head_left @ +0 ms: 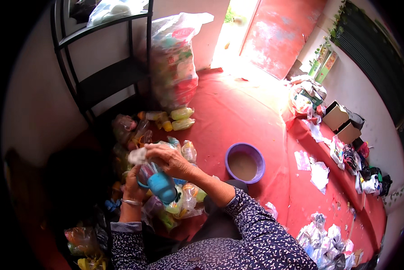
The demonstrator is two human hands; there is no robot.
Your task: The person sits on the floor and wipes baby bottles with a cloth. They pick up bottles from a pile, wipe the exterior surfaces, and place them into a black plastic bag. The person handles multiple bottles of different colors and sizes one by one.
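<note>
My left hand [131, 188] is closed around a clear plastic bottle with a blue cup-shaped part [162, 187], which tilts toward me. My right hand [169, 160] is above it, its fingers bent over a crumpled white cloth [137, 156] at the bottle's upper end. Exactly where the cloth touches the bottle is hidden by the fingers. Beneath and around both hands is a heap of plastic bottles and clear wrapped pieces [190, 194]. Two pale yellow bottles [182, 119] lie just beyond the heap.
A purple basin [261, 158] of cloudy water stands to the right on the red floor covering [220, 112]. A tall, full clear bag [172, 67] leans beside a black shelf rack [109, 76]. Crumpled plastic [323, 240] is piled at lower right; open boxes [336, 116] line the right wall.
</note>
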